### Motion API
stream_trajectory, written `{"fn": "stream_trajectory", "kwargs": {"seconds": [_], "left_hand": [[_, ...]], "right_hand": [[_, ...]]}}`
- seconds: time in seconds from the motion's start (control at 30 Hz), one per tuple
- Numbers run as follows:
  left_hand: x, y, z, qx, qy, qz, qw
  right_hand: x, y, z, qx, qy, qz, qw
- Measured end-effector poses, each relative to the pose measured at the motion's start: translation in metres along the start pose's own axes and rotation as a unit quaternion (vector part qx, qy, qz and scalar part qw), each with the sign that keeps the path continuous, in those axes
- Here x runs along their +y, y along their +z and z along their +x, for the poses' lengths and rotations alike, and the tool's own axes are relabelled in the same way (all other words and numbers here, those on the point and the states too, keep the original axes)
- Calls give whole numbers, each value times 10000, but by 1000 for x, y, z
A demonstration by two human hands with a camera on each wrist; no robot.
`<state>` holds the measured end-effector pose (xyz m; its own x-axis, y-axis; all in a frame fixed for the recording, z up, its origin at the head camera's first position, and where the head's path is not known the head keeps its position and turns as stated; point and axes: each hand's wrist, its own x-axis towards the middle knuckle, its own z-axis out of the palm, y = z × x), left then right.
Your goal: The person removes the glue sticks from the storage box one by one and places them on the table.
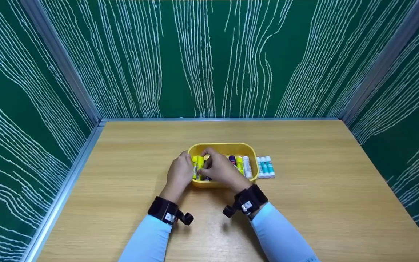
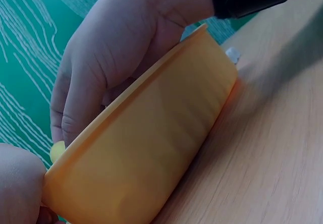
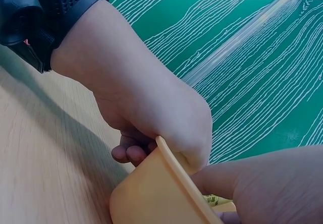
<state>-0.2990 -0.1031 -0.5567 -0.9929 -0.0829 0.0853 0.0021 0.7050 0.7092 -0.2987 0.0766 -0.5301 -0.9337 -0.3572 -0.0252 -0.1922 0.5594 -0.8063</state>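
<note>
A yellow plastic tub (image 1: 221, 184) stands on the table with several stick-shaped tubes in it, which look like glue sticks. My left hand (image 1: 180, 169) grips the tub's left end, its fingers curled against the outer wall in the right wrist view. Reaching over the near rim, my right hand (image 1: 221, 168) pinches a yellow glue stick (image 1: 200, 163) at the tub's left side, thumb and index finger on it. Another yellow glue stick (image 1: 194, 167) lies beside it. Right of that hand are a dark-capped stick (image 1: 232, 159), a yellow one (image 1: 239, 164) and a white one (image 1: 247, 166).
Several white-and-teal glue sticks (image 1: 265, 167) lie in a row against the tub's right side. The wooden table (image 1: 136, 153) is bounded by green walls (image 1: 220, 72) with white wavy lines at the back and sides.
</note>
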Motion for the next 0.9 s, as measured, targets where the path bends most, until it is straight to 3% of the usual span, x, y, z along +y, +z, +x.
{"fn": "stream_trajectory", "kwargs": {"seconds": [0.5,0.9], "left_hand": [[-1,0,0,74,58,-7,10000],[-2,1,1,110,137,-35,9998]], "right_hand": [[1,2,0,-63,-151,227,9996],[-2,-2,0,287,-19,194,9994]]}}
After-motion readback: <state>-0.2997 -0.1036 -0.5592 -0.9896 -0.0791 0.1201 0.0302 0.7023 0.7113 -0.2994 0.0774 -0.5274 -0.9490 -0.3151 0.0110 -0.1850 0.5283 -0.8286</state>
